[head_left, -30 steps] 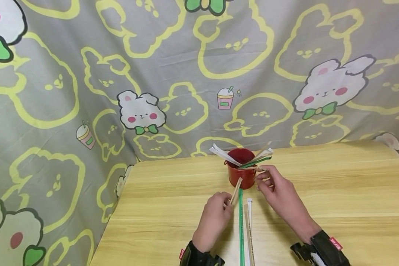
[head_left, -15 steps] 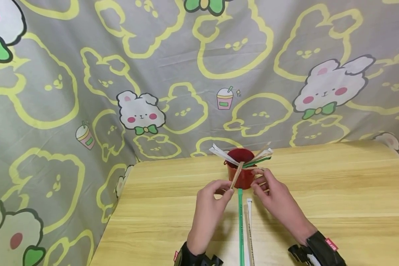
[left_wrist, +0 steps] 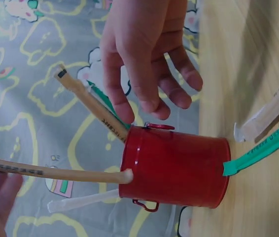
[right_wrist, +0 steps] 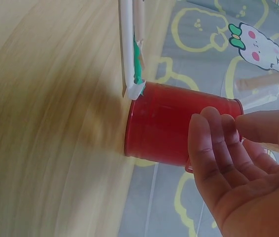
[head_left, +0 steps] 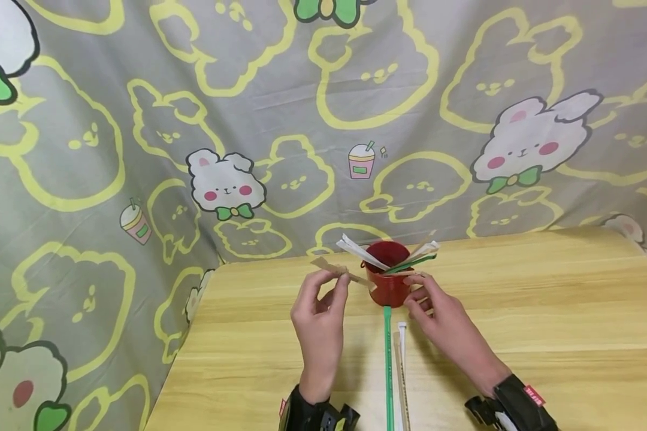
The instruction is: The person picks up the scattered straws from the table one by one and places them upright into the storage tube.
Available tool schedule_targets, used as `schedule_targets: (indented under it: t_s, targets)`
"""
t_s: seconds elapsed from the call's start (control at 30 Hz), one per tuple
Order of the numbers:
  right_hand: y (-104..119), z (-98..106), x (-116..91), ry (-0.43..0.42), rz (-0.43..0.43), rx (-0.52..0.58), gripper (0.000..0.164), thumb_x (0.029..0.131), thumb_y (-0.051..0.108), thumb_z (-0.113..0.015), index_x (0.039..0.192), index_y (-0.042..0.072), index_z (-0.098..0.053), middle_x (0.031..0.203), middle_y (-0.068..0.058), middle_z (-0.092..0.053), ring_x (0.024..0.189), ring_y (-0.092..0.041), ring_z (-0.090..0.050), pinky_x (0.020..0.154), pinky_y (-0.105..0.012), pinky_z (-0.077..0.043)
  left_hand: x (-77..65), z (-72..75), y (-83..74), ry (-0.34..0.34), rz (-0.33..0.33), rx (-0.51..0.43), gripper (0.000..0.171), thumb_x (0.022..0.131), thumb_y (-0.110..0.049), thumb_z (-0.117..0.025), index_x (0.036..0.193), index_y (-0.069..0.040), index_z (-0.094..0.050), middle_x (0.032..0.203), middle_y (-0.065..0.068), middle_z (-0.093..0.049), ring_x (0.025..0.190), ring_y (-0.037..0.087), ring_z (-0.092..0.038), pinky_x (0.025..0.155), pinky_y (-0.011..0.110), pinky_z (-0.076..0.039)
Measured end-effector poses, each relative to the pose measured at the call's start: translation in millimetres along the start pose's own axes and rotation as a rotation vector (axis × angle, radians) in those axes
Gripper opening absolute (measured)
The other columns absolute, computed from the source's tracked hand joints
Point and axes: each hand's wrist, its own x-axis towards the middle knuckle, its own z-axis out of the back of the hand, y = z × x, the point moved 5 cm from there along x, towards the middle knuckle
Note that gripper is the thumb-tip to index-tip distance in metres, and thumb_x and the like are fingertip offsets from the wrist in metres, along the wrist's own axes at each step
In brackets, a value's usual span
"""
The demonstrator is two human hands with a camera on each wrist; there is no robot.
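Brown straw point(left_wrist: 63, 173); lettering point(left_wrist: 26, 171), left wrist view

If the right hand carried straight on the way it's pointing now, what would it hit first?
Most likely the red bucket, probably at its handle, just ahead of the right hand; how much gap remains is hard to judge.

Grey cloth point(head_left: 286, 108) printed with rabbits point(head_left: 226, 184) and drink cups point(head_left: 361, 163) hangs behind and left of the wooden table point(head_left: 550, 323).
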Motion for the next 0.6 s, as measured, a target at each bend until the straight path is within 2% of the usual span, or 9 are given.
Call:
schedule_targets:
  t_s: [0.1, 0.23, 0.4, 0.6]
  targets:
    - [-1.8, -0.6, 0.0, 0.005, 0.001, 0.004, 0.034, 0.106, 0.004, -0.064, 0.139, 0.009, -0.054, 0.103, -0.002, -0.070, 0.089, -0.014, -0.068, 0.077, -0.032, -0.059, 2.9, -2.9, 1.2, -0.026, -0.046, -0.039, 0.023, 0.096, 0.011, -0.073, 0.116, 0.000, -0.073, 0.111, 0.016, -0.072, 0.107, 0.031, -0.070, 0.086, 0.044, -0.062]
    - [-4.1, -2.3, -0.4, 0.019, -0.009, 0.012, 0.034, 0.106, 0.004, -0.064, 0.138, 0.009, -0.054, 0.102, -0.001, -0.070, 0.088, -0.016, -0.069, 0.076, -0.031, -0.059, 5.8, -8.1, 6.6, -0.043, -0.072, -0.079, 0.022, 0.094, 0.015, -0.072, 0.114, 0.005, -0.072, 0.112, 0.020, -0.071, 0.107, 0.034, -0.070, 0.087, 0.047, -0.061]
    - [-3.2, -0.7, -0.3, 0.023, -0.023, 0.021, 0.033, 0.106, 0.005, -0.065, 0.138, 0.008, -0.055, 0.103, -0.003, -0.071, 0.088, -0.016, -0.069, 0.075, -0.031, -0.059, 4.6, -15.4, 18.1, -0.013, -0.012, -0.045, 0.018, 0.096, 0.007, -0.074, 0.113, 0.001, -0.076, 0.113, 0.015, -0.074, 0.105, 0.032, -0.072, 0.085, 0.043, -0.062]
    - [-2.2, -0.6, -0.1, 0.028, -0.039, 0.019, 0.032, 0.107, 0.007, -0.065, 0.138, 0.007, -0.057, 0.103, -0.005, -0.071, 0.089, -0.018, -0.070, 0.074, -0.031, -0.058, -2.5, -22.6, 31.9, 0.064, 0.052, -0.055, 0.018, 0.099, 0.002, -0.072, 0.116, 0.000, -0.078, 0.113, 0.014, -0.074, 0.100, 0.031, -0.074, 0.069, 0.040, -0.064]
